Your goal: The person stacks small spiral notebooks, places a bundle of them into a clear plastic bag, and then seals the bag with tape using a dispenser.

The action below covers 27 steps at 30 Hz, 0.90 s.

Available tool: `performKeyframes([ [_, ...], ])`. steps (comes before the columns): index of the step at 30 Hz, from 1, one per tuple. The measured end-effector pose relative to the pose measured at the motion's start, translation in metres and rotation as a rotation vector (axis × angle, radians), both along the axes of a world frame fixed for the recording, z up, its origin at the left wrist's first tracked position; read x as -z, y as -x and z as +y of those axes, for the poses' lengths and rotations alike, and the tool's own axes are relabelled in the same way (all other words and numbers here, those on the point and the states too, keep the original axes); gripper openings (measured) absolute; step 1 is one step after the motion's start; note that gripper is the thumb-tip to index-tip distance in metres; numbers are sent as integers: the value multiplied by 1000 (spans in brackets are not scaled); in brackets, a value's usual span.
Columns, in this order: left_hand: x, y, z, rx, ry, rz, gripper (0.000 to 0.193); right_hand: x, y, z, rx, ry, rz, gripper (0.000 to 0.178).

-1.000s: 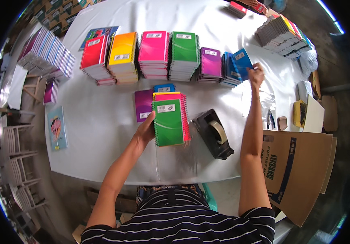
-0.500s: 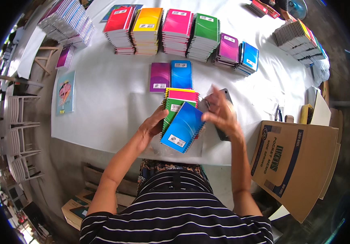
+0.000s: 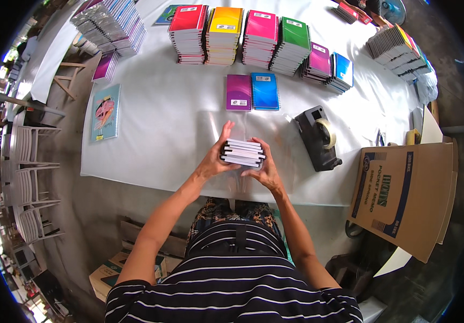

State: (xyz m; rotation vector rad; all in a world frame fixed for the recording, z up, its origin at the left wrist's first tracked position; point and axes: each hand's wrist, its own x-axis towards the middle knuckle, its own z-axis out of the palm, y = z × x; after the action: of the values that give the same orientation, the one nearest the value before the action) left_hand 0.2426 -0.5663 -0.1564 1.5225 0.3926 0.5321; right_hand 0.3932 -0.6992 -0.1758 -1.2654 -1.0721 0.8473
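Note:
A small stack of spiral notebooks (image 3: pixel 243 154) stands on edge between my hands, page edges facing up. My left hand (image 3: pixel 215 158) presses its left side, and my right hand (image 3: pixel 266 168) closes on the right side. Their coloured covers are hidden in this position. Under my hands a clear plastic sheet (image 3: pixel 210 126) lies on the table. Just beyond are a purple notebook (image 3: pixel 239 89) and a blue notebook (image 3: pixel 264 92), lying flat side by side. To the right of my hands sits a black tape dispenser (image 3: pixel 314 141) with a roll of tape.
Along the far side stand notebook stacks: red (image 3: pixel 187 37), yellow (image 3: pixel 224 35), pink (image 3: pixel 260 40), green (image 3: pixel 294 46), purple (image 3: pixel 316 62) and blue (image 3: pixel 342 72). A cardboard box (image 3: pixel 404 188) is at the right edge. An illustrated notebook (image 3: pixel 106 113) lies at left. Another person's hand shows far right.
The fanned notebooks are now gathered and turned on edge. My right hand has come from beside the tape dispenser to grip their right side. The view has shifted, moving the table's contents.

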Motion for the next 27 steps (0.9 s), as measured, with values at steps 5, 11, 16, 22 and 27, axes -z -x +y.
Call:
performKeyframes([
  [5,15,-8,-13,-1,21,-63,123,16,-3,0,62,-13,-43,85],
  [11,22,-5,-11,45,14,-85,101,10,-4,2,51,111,35,90],
  [16,36,6,4,233,137,-135,97,5,-7,2,45,36,-143,72],
  [22,-16,0,52,249,248,45,97,15,-8,-2,30,45,-36,70],
  [27,-20,-11,59,243,186,145,97,15,-6,2,34,61,-80,73],
])
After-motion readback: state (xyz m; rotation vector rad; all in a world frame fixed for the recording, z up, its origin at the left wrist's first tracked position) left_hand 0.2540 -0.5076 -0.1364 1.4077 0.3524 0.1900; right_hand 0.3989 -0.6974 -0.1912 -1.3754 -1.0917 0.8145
